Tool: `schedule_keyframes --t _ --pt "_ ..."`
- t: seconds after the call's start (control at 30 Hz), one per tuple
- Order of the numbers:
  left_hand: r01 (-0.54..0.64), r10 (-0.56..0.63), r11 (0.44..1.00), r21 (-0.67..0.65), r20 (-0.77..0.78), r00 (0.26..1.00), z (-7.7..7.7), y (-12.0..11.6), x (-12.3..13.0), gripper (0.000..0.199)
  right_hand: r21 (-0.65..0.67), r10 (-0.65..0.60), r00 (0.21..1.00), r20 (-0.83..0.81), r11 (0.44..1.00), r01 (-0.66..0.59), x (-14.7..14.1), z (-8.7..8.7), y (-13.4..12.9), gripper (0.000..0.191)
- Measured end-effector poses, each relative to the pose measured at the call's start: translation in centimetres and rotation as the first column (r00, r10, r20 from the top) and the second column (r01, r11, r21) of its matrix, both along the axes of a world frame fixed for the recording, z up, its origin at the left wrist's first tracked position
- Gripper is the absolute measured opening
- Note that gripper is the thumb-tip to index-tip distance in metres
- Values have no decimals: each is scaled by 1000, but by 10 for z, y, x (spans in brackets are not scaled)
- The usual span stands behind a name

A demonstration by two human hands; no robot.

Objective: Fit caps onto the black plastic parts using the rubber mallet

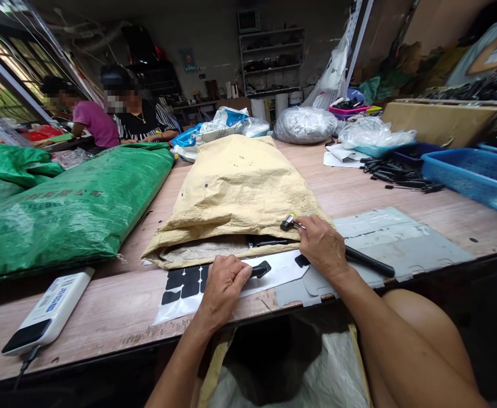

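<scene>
My right hand [322,246] is closed around a small hammer [369,260], its metal-and-black head raised near the front of the beige sack [239,187] and its black handle pointing to the lower right. At the table's front edge, my left hand [226,283] is curled over a black handle-like piece [260,269], whose rounded end sticks out to the right. Beneath that hand lies a white backing sheet [169,311] with several black stickers [187,282]. The sack's mouth gapes toward me, showing dark parts inside.
A green sack [69,204] and a white power bank [50,309] lie on the left. A grey board [384,238] lies by my right hand, with black parts [401,174] and a blue basket [473,175] beyond. An open sack [337,362] hangs below the edge. Other people work nearby.
</scene>
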State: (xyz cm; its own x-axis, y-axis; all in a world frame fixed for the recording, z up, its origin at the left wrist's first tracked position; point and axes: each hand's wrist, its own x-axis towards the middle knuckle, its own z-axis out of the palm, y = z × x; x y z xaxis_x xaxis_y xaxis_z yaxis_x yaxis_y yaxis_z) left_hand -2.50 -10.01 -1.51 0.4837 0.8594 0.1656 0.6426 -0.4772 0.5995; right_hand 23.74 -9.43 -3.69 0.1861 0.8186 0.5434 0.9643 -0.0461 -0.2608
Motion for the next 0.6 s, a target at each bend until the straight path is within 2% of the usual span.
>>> schedule_keyframes --t 0.07,0.17,0.23,0.3,0.37,0.5,0.6 --pt "54 -53 999 -4 47 997 7 -16 1 37 -1 -2 1000 9 1000 2 -1 1 0 25" --pt "232 -216 959 -164 107 970 12 -51 5 32 -4 0 1000 20 1000 0 -1 1 0 25" --pt "375 -366 885 -275 84 927 6 -74 9 28 -5 0 1000 24 1000 0 -1 0 0 25" --pt "432 -464 834 -344 -12 886 -8 -91 14 26 -3 -3 1000 23 1000 3 -1 0 -1 25" --pt "368 -453 843 -393 -149 879 -30 -100 18 22 0 -5 1000 21 1000 5 -1 0 -1 25" --pt "143 -332 886 -441 -390 859 -74 -102 22 23 -6 -3 1000 19 1000 3 -2 1 -1 26" --pt "59 -305 876 -479 -454 837 -92 -102 20 26 -10 -2 1000 19 1000 2 -2 1 -1 26"
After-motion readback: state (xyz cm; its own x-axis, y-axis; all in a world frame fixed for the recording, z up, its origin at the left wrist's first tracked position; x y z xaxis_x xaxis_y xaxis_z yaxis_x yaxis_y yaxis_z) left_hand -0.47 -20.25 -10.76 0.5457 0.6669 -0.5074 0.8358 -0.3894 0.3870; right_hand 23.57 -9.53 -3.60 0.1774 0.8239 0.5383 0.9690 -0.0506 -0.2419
